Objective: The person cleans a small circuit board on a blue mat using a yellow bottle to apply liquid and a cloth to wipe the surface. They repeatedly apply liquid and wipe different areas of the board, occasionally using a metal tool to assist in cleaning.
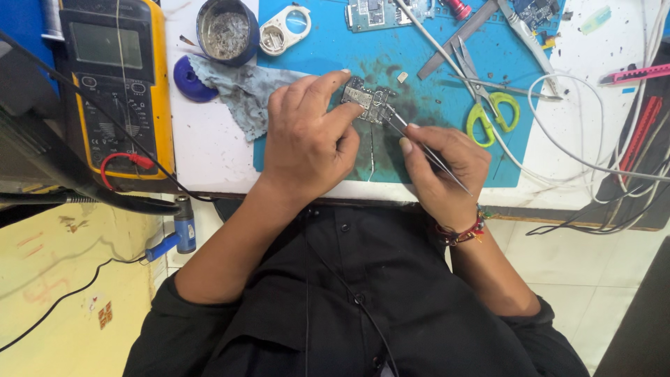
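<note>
A small dark circuit board (368,98) lies on a stained blue work mat (419,49). My left hand (307,136) pins the board down with thumb and forefinger at its left edge. My right hand (440,167) grips thin metal tweezers (427,155), their tips touching the board's lower right corner. A red thread bracelet circles my right wrist.
A yellow multimeter (118,77) with red and black leads sits at the left. A round tin (226,31), a blue lid (188,78) and a grey cloth (241,87) lie above my left hand. Green-handled scissors (485,98), white cables (593,139) and another board (377,12) fill the right and top.
</note>
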